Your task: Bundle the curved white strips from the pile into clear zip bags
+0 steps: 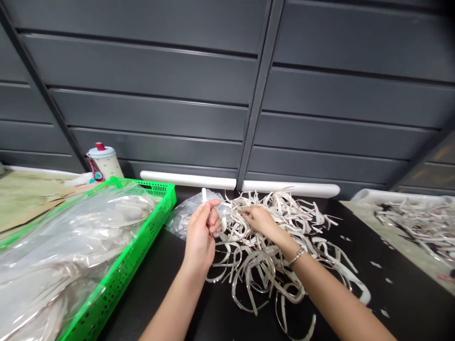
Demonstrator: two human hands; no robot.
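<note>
A tangled pile of white curved strips (270, 246) lies on the black table (167, 274) in front of me. My left hand (201, 232) is closed on one white strip (204, 196), whose end sticks up above my fingers. My right hand (258, 219), a bracelet on its wrist, reaches into the top of the pile, with its fingers curled among the strips. I cannot make out whether they hold one. A crumpled clear plastic bag (185, 213) lies just behind my left hand.
A green perforated crate (128, 255) lined with clear plastic sheeting stands at the left. Behind it is a white jar with a red top (103, 161). At the far right, more strips lie heaped on a light surface (419, 227). A dark grey panelled wall (249, 94) closes the back.
</note>
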